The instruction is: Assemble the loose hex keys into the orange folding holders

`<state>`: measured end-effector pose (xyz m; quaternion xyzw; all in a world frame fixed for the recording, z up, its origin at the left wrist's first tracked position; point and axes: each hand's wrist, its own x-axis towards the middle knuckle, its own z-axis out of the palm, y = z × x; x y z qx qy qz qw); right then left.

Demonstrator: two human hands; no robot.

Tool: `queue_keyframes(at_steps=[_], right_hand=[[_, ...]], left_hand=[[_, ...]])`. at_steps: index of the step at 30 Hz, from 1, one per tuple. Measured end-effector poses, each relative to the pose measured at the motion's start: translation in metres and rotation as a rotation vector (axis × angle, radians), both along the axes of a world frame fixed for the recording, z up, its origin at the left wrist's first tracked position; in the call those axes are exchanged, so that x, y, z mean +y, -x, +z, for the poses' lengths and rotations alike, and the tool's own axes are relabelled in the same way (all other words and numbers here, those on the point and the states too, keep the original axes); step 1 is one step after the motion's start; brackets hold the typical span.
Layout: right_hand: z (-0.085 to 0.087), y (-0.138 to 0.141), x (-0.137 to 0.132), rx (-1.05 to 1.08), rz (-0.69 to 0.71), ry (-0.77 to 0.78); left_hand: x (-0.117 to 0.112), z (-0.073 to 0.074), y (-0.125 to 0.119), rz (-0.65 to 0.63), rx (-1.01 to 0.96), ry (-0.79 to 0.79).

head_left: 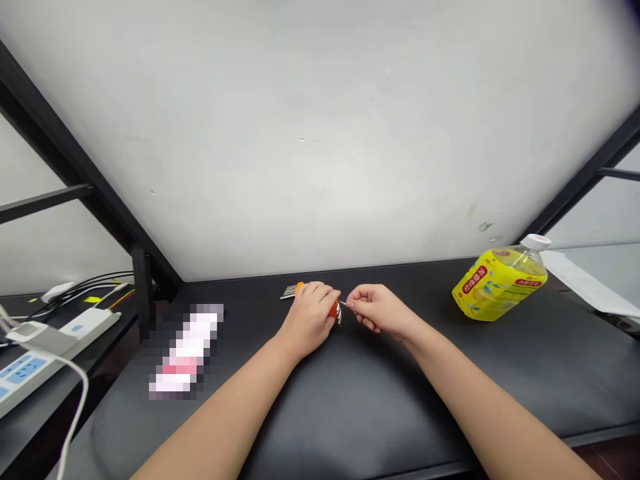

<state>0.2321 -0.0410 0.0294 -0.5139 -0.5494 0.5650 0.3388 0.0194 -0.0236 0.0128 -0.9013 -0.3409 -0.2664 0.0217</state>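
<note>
My left hand [310, 313] is closed over an orange holder [333, 309] of several thin metal keys, whose ends [289, 291] stick out on its left side. The holder rests on the black table [380, 400] near the wall. My right hand [377, 310] is just to the right of it. Its fingertips pinch one thin metal key [344, 305] at the holder's right end. Both forearms reach in from the bottom edge.
A yellow-labelled bottle [500, 280] with a white cap lies tilted at the right. A blurred pink-white patch [185, 353] sits at the left. White power strips [45, 347] and cables [100, 280] lie on the left shelf. Black frame bars run along both sides.
</note>
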Motion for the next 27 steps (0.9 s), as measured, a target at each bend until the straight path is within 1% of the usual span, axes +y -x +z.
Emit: queue_keyframes(at_steps=[3,6,8,11,15,18,23,27], right_hand=[[-0.001,0.004,0.0,0.261,-0.06,0.118],[-0.006,0.014,-0.001,0.465,-0.091,0.188],[-0.008,0.021,-0.002,0.542,-0.116,0.187],[-0.009,0.025,-0.004,0.586,-0.117,0.145],[-0.009,0.022,-0.005,0.599,-0.003,0.106],[-0.015,0.023,-0.004,0.57,0.015,0.068],[-0.024,0.025,0.0,0.4,-0.001,0.041],[-0.021,0.018,0.002,0.199,-0.004,-0.119]], left_hand=[[-0.002,0.001,-0.003,-0.011,-0.009,-0.01],[-0.005,0.001,-0.006,-0.018,-0.047,0.024],[-0.005,0.0,-0.008,-0.024,-0.08,0.06],[-0.005,0.0,-0.009,-0.02,-0.125,0.097],[-0.004,0.0,-0.006,-0.016,-0.187,0.092],[-0.004,0.0,-0.006,-0.032,-0.201,0.086],[-0.004,-0.001,-0.006,-0.047,-0.216,0.07],[-0.002,-0.003,-0.003,-0.022,-0.198,0.061]])
